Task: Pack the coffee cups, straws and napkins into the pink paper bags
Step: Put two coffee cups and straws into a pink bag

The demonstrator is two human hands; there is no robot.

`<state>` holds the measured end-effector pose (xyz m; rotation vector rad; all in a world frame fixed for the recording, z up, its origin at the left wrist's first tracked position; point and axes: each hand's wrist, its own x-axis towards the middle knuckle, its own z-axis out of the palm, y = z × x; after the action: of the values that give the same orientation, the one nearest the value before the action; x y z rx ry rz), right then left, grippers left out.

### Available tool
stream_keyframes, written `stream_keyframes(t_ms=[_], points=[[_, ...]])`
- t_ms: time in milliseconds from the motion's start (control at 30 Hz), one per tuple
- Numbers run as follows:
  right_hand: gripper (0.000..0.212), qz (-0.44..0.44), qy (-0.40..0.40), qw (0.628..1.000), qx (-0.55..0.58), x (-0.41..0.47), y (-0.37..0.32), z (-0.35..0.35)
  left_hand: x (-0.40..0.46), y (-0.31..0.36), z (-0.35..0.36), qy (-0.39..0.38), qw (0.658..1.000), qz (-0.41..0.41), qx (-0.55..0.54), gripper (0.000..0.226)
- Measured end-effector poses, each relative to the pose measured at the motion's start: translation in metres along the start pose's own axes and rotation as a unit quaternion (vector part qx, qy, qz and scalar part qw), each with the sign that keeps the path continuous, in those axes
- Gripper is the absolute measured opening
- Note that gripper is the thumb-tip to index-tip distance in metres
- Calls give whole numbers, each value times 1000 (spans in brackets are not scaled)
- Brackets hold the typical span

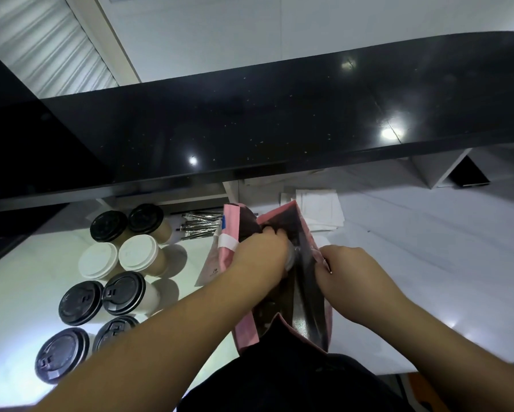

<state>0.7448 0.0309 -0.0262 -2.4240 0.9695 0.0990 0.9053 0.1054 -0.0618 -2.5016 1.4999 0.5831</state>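
Left hand (260, 257) went down into the floppy pink paper bag (306, 281) at the counter's near edge, apparently gripping a light lidded cup by its top; right hand (343, 270) pinched the thin rim.

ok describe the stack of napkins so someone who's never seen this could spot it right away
Start at the long black counter across the top, then drop to the white worktop below it. Just beyond the open pink paper bag, to its right, lies the stack of napkins: flat white squares, unlike the shiny wrapped straws left of the bag.
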Motion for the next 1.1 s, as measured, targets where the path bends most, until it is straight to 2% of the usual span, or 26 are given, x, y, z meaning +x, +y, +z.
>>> stream_keyframes(t_ms=[267,400,567,600,667,700,767,833,900,933,1000,1067,1100], points=[[29,5,-3,1000,6,-4,0,2,11,8,-7,-130,983,-109,-77,79],[28,1,-5,1000,0,-4,-4,2,18,9,-14,-180,972,-115,-101,78],[29,-2,3,1000,-13,-1,-8,1,9,13,-24,-200,975,-87,-49,79],[29,-1,2,1000,-16,-1,-9,0,2,14,-28,-181,981,-64,-41,73],[28,-1,4,1000,-20,0,-9,-2,-17,12,-38,-67,996,22,-59,45],[28,-5,8,1000,-21,0,-9,-2,-29,8,-42,6,993,76,-92,34],[27,-12,10,1000,-15,-1,-10,-2,-60,-8,-54,133,957,159,-202,25],[32,-10,0,1000,-11,-3,-11,-1,-87,-36,-59,247,919,168,-258,20],[37,-7,-2,1000,-18,-4,-11,1,-108,-76,-47,305,920,107,-222,21],[37,-8,2,1000,-22,-3,-11,2,-118,-95,-35,288,936,61,-192,26],[38,-12,13,1000,-26,-1,-11,3,-133,-126,-6,168,979,-18,-116,49],[37,-14,18,999,-29,1,-11,4,-145,-142,27,43,996,-51,-58,78],[37,-15,18,999,-32,1,-11,4,-150,-146,43,4,997,-59,-50,88]])
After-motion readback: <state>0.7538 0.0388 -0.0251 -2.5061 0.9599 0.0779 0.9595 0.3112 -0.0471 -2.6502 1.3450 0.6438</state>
